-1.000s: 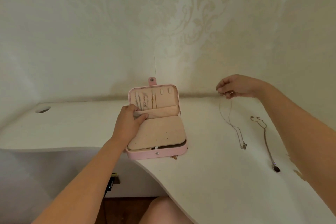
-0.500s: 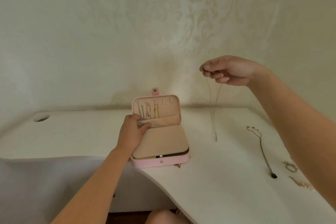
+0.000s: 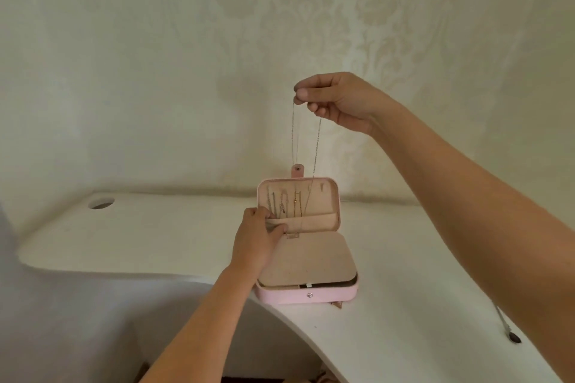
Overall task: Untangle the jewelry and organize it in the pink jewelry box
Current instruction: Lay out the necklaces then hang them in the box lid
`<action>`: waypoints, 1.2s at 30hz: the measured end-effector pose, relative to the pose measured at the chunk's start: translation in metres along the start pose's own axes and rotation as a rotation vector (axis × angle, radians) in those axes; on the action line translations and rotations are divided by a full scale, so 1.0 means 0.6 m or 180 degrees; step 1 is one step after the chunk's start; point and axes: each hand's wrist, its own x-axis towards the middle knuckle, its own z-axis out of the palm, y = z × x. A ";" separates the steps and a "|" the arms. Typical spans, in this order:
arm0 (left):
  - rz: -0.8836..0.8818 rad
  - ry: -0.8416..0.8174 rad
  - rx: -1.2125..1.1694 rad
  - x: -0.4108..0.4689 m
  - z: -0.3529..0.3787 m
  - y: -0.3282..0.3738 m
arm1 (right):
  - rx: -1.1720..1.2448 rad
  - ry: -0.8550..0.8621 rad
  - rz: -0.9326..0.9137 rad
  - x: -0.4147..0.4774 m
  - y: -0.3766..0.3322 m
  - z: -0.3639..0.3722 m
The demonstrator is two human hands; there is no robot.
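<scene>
Necklace (image 3: 317,146), one: hanging in two strands from the right hand (image 3: 337,99), which is pinching its top above the open pink jewelry box (image 3: 308,296), one, sitting on the tabletop (image 3: 155,236). Its lower end is reaching the lid's pocket (image 3: 323,221), whose edge the left hand (image 3: 256,242) is pinching. Advisable: lowering slowly, keeping the strands apart, feeding the end into the pocket, then hooking the top. Chains (image 3: 294,204) hanging in the lid: about four, too fine to count surely. Second necklace (image 3: 511,334), one: lying on the tabletop, partly hidden behind the right arm.
</scene>
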 end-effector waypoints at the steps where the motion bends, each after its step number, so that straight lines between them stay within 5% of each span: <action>1: 0.0011 -0.0002 -0.0007 0.001 0.000 -0.001 | 0.0003 0.0017 -0.0003 0.008 0.000 0.007; 36: 0.0024 -0.0023 -0.0039 0.000 -0.002 -0.006 | -0.0374 0.0083 0.0107 0.063 0.041 0.016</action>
